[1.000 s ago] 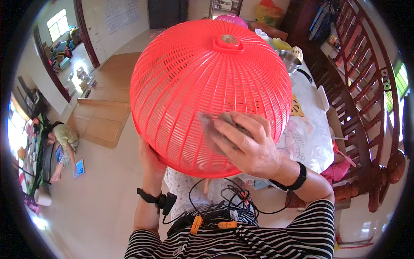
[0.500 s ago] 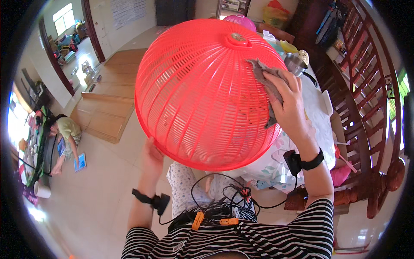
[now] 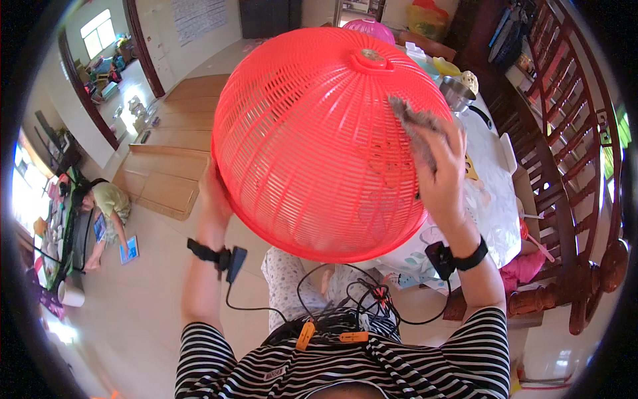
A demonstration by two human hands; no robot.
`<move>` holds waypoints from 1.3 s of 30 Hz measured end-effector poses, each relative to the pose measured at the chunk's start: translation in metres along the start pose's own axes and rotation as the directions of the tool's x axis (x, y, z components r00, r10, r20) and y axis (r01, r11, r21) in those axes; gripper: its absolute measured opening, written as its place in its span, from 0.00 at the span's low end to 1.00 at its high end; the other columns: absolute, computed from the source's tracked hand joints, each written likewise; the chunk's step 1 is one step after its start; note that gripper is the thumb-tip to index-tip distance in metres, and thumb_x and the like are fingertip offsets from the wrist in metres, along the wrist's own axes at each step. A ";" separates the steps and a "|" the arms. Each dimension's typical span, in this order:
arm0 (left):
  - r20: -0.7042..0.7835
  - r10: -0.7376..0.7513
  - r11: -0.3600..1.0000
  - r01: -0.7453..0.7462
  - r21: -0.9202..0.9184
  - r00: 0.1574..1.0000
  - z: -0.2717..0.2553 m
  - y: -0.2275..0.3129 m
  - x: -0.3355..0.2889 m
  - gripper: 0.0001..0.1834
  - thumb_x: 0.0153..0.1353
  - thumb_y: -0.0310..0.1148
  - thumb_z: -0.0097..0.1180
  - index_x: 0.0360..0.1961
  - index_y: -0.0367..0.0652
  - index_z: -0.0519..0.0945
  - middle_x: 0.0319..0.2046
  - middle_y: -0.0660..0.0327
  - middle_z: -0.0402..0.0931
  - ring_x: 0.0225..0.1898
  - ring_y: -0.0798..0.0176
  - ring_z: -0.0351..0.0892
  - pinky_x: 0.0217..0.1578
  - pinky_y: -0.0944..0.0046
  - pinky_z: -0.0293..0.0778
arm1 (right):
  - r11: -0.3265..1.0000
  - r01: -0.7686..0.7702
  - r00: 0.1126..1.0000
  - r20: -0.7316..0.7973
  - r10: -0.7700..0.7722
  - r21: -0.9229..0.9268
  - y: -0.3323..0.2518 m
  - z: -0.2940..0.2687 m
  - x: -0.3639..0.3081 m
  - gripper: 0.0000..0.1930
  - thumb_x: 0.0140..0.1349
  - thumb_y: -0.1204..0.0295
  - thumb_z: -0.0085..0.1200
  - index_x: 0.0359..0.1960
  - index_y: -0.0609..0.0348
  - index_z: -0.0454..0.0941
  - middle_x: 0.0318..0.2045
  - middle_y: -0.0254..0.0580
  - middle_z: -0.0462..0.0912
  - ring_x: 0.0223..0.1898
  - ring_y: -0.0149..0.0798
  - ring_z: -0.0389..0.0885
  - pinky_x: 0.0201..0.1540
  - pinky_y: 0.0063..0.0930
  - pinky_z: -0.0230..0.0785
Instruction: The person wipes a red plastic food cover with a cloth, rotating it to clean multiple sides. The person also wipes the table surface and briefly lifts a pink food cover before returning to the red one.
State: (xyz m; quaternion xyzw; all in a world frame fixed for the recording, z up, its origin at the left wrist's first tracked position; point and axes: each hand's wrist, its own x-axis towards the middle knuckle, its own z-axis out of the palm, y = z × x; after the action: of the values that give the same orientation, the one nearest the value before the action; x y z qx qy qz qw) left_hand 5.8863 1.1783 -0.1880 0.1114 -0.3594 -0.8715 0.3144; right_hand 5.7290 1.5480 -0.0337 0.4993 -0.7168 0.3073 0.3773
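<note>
Head cam, wide fisheye, facing dn, close-up

The cover is a red plastic dome of fine slats crossed by ribs that run from its crown to its rim. A small raised handle with a brownish round centre tops it. It is tilted, its rim against the left hand; dark specks mark its right side. The cloth, grey-brown and crumpled, lies on that side under the right hand, a ragged corner poking past the fingertips.
</note>
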 end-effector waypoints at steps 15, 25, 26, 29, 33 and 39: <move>-0.263 0.011 0.968 -0.077 -0.239 0.965 0.029 -0.067 -0.118 0.28 0.76 0.51 0.36 0.65 0.43 0.70 0.63 0.59 0.74 0.62 0.58 0.74 0.63 0.55 0.70 | 0.962 0.272 0.948 0.168 -0.271 0.021 -0.042 -0.023 -0.017 0.14 0.53 0.74 0.63 0.43 0.53 0.84 0.54 0.44 0.76 0.51 0.47 0.75 0.49 0.39 0.71; -0.270 0.062 0.956 -0.135 -0.261 0.961 0.035 -0.079 -0.127 0.28 0.76 0.52 0.38 0.66 0.44 0.69 0.64 0.59 0.73 0.62 0.59 0.74 0.63 0.56 0.69 | 0.942 -0.210 0.971 0.166 0.170 0.262 -0.005 -0.004 0.114 0.12 0.66 0.67 0.57 0.48 0.57 0.82 0.45 0.54 0.80 0.54 0.52 0.74 0.55 0.44 0.69; -0.257 0.059 0.953 -0.131 -0.273 0.965 0.039 -0.080 -0.126 0.28 0.76 0.52 0.38 0.66 0.44 0.69 0.64 0.59 0.72 0.62 0.59 0.73 0.63 0.57 0.69 | 0.980 -0.117 0.986 0.138 0.095 0.162 0.006 0.008 0.119 0.13 0.67 0.65 0.57 0.49 0.56 0.82 0.48 0.53 0.79 0.55 0.53 0.73 0.55 0.45 0.69; -0.254 0.091 0.947 -0.162 -0.278 0.963 0.029 -0.081 -0.126 0.28 0.76 0.53 0.39 0.66 0.44 0.69 0.64 0.60 0.72 0.62 0.60 0.73 0.63 0.57 0.69 | 0.998 -0.021 0.977 0.209 0.034 -0.063 0.002 0.043 0.114 0.16 0.70 0.63 0.54 0.54 0.56 0.80 0.56 0.51 0.75 0.58 0.54 0.70 0.60 0.46 0.65; -0.299 0.113 0.953 -0.189 -0.237 0.948 0.028 -0.083 -0.127 0.29 0.76 0.53 0.39 0.66 0.43 0.68 0.63 0.60 0.73 0.62 0.60 0.73 0.63 0.57 0.69 | 0.988 0.152 0.939 0.307 -0.152 0.023 -0.005 0.039 0.112 0.17 0.68 0.66 0.56 0.55 0.58 0.80 0.59 0.48 0.73 0.59 0.55 0.68 0.62 0.47 0.63; -0.329 0.139 0.948 -0.222 -0.228 0.934 0.035 -0.079 -0.135 0.29 0.77 0.52 0.37 0.66 0.42 0.68 0.64 0.59 0.72 0.62 0.59 0.73 0.63 0.56 0.69 | 0.957 0.269 0.910 0.297 -0.290 0.108 -0.031 0.023 0.089 0.14 0.62 0.74 0.62 0.49 0.60 0.82 0.57 0.44 0.75 0.57 0.51 0.69 0.61 0.44 0.64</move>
State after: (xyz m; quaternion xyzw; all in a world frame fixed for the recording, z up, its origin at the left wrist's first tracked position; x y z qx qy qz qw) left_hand 5.9394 1.3254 -0.2224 0.1701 -0.1964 -0.8501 0.4581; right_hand 5.7340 1.4763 0.0318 0.6507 -0.6779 0.1911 0.2838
